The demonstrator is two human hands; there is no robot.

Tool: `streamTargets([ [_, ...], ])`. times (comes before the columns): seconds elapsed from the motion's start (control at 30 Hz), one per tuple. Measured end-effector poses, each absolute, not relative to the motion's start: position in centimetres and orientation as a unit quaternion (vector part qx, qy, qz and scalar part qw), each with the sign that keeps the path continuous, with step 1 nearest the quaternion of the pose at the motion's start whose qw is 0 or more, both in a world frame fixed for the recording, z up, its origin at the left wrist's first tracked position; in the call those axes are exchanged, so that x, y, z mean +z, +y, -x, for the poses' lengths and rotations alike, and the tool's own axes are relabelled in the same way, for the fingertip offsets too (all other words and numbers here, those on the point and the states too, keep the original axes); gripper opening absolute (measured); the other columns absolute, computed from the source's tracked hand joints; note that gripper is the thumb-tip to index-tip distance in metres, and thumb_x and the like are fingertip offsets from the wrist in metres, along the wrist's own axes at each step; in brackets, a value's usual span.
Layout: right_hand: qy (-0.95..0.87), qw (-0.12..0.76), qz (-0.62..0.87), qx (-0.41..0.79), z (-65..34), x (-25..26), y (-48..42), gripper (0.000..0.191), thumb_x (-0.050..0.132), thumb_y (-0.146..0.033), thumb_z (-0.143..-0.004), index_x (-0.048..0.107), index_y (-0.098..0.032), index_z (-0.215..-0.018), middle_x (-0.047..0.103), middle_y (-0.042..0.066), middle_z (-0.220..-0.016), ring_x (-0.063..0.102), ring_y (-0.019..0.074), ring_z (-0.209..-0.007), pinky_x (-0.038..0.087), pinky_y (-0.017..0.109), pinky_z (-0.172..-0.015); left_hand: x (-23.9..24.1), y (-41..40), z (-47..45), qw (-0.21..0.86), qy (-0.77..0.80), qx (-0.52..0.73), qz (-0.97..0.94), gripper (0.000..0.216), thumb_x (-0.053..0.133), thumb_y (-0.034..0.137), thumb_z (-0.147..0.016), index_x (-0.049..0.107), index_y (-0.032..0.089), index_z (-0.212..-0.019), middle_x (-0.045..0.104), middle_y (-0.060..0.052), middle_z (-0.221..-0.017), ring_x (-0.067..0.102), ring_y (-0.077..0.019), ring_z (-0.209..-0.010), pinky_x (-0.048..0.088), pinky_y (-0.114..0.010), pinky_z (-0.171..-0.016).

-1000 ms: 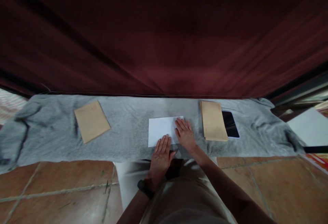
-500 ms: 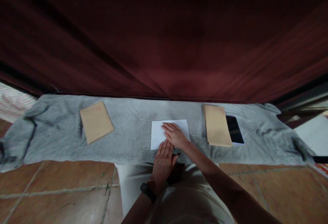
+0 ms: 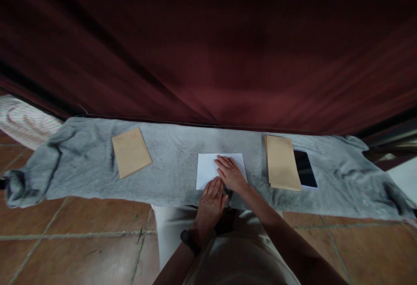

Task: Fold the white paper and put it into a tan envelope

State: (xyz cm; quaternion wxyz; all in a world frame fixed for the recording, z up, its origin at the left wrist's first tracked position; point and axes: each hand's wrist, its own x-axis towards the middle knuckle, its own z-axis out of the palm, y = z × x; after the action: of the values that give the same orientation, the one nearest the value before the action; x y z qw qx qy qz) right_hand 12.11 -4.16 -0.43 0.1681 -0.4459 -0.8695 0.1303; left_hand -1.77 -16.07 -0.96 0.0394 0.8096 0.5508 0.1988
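White paper point(image 3: 205, 167) lies partly under both hands point(image 3: 210, 204) point(image 3: 232, 176), fingers extended, close together

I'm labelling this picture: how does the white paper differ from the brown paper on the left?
The white paper lies nearly straight in view; the brown paper lies askew. The left hand and right hand touch the white paper; neither touches the brown paper. Both papers rest on the gray cloth.

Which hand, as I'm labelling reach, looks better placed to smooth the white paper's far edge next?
Probably the right hand: it lies on the white paper, fingertips close to the far edge; the left hand sits lower, fingers over the near edge.
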Motion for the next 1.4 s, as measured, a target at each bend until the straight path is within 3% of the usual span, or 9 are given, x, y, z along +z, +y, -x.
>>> streamTargets([
  [0.2,-0.854,0.158,0.487,0.096,-14.9,-0.9,-6.0,0.045,0.042,-0.025,-0.108,0.054,-0.02,-0.152,0.046,0.008,-0.163,0.044,0.0251,-0.15,0.032,0.049,-0.126,-0.8,-14.5,3.0,0.066,0.568,0.179,-0.801,0.05,0.036,0.031,-0.108,0.05,0.011,-0.151,0.055,-0.016,-0.155,0.051,-0.0275,-0.146,0.049,-0.048,-0.116],
  [0.47,-0.84,0.167,0.512,0.061,-14.9,-1.3,-6.9,0.046,0.042,-0.027,-0.109,0.052,-0.022,-0.153,0.047,0.007,-0.162,0.041,0.0245,-0.151,0.028,0.049,-0.128,-0.1,-8.7,5.2,0.042,0.607,0.13,-0.783,0.057,0.03,0.041,-0.11,0.045,0.01,-0.155,0.047,-0.016,-0.161,0.04,-0.0282,-0.153,0.037,-0.049,-0.125],
  [0.7,-0.838,0.159,0.519,0.067,-14.8,-1.0,-7.0,0.046,0.043,-0.027,-0.108,0.052,-0.023,-0.153,0.045,0.006,-0.164,0.041,0.0246,-0.151,0.026,0.049,-0.129,-1.0,-7.1,6.5,0.025,0.644,0.13,-0.753,0.063,0.03,0.044,-0.109,0.041,0.005,-0.157,0.042,-0.02,-0.164,0.036,-0.0301,-0.155,0.035,-0.048,-0.126],
  [0.93,-0.836,0.163,0.516,0.087,-14.9,-0.5,-7.1,0.046,0.042,-0.027,-0.108,0.052,-0.021,-0.153,0.043,0.007,-0.165,0.04,0.0263,-0.153,0.027,0.052,-0.128,-0.9,-7.3,5.8,0.006,0.65,0.155,-0.744,0.06,0.031,0.04,-0.109,0.043,0.004,-0.155,0.045,-0.022,-0.161,0.038,-0.0324,-0.154,0.034,-0.053,-0.125],
  [1.13,-0.834,0.165,0.518,0.093,-14.8,-0.5,-7.1,0.048,0.043,-0.026,-0.107,0.05,-0.022,-0.155,0.044,0.009,-0.164,0.041,0.0277,-0.152,0.029,0.054,-0.128,-0.2,-7.3,2.8,0.05,0.561,0.142,-0.814,0.052,0.031,0.032,-0.108,0.048,0.015,-0.155,0.048,-0.01,-0.161,0.035,-0.0269,-0.156,0.032,-0.052,-0.127],
  [1.4,-0.836,0.164,0.516,0.092,-14.9,-0.8,-7.0,0.048,0.042,-0.026,-0.108,0.049,-0.02,-0.155,0.046,0.008,-0.163,0.041,0.0259,-0.152,0.027,0.051,-0.129,0.5,-6.7,2.7,0.057,0.566,0.119,-0.814,0.053,0.03,0.03,-0.108,0.048,0.012,-0.154,0.047,-0.012,-0.162,0.038,-0.0269,-0.154,0.032,-0.05,-0.127],
])
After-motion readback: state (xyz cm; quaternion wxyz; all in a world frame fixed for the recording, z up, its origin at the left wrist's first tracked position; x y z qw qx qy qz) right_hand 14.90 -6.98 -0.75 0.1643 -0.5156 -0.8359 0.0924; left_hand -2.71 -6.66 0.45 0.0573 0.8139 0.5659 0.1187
